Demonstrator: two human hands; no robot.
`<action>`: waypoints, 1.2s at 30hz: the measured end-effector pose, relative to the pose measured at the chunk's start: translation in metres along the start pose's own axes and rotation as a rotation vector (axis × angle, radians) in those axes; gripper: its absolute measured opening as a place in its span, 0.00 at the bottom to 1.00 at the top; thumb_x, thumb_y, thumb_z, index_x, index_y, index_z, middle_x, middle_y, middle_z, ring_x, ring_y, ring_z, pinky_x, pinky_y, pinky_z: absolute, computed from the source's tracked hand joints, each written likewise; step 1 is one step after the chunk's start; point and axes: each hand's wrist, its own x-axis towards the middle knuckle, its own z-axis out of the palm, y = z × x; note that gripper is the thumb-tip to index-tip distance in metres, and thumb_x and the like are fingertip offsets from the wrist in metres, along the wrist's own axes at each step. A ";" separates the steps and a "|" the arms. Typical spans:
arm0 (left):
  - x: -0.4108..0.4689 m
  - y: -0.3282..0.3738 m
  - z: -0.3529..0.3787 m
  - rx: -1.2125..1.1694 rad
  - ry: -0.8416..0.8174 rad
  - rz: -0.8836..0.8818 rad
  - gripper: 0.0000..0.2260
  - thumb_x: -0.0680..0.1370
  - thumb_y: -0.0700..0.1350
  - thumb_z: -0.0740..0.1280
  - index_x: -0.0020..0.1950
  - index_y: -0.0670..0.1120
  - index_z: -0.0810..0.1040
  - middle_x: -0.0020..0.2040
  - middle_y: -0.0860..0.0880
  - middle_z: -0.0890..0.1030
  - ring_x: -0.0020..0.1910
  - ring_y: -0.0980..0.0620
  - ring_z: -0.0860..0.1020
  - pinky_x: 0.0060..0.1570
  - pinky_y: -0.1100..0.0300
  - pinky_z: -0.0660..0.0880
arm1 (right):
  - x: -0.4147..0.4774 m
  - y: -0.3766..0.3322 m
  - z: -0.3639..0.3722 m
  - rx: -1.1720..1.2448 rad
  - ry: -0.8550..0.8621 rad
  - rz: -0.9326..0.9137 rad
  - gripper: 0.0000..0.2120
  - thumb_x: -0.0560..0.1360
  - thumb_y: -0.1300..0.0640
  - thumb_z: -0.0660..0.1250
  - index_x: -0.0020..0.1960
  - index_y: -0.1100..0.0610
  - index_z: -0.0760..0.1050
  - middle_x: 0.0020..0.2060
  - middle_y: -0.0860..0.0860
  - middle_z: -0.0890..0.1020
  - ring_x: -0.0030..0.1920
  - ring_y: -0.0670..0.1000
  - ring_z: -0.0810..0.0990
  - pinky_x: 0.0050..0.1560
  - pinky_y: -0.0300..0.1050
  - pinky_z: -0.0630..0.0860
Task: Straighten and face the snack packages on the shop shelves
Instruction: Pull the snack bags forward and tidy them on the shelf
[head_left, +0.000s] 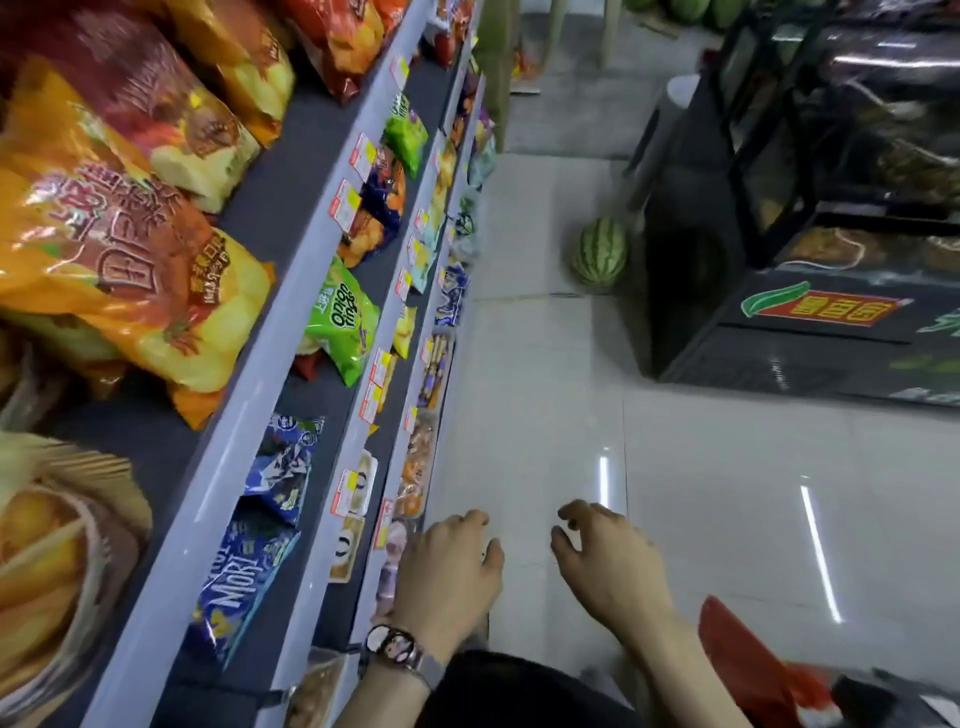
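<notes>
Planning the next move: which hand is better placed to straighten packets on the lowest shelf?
Likely the left hand: it sits at the edge of the lowest shelf beside the packets; the right hand hangs over the floor, farther out.

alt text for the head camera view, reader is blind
Seen from above, a person's left hand and right hand hang loosely curled and empty beside the lowest shelf of a snack rack. Bright snack bags line the shelves on the left; a watermelon sits on the tiled floor across the aisle.
</notes>
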 end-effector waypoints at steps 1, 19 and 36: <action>0.017 0.001 -0.009 -0.009 0.006 0.002 0.18 0.84 0.55 0.60 0.72 0.53 0.76 0.63 0.50 0.84 0.63 0.47 0.81 0.59 0.51 0.78 | 0.012 -0.005 -0.007 0.001 0.009 0.010 0.17 0.82 0.45 0.59 0.68 0.45 0.76 0.58 0.42 0.82 0.55 0.49 0.81 0.48 0.45 0.74; 0.274 0.111 -0.100 0.039 -0.025 0.095 0.20 0.85 0.55 0.60 0.75 0.53 0.75 0.65 0.51 0.83 0.63 0.47 0.81 0.60 0.52 0.78 | 0.216 0.024 -0.117 0.028 0.009 0.086 0.14 0.81 0.43 0.59 0.62 0.45 0.76 0.58 0.43 0.81 0.57 0.49 0.81 0.51 0.46 0.75; 0.433 0.211 -0.158 -0.039 0.070 -0.082 0.19 0.84 0.56 0.60 0.74 0.56 0.75 0.67 0.55 0.82 0.65 0.51 0.80 0.61 0.55 0.76 | 0.462 0.035 -0.253 -0.046 -0.023 -0.115 0.18 0.82 0.44 0.59 0.69 0.47 0.75 0.62 0.44 0.81 0.58 0.51 0.81 0.53 0.46 0.77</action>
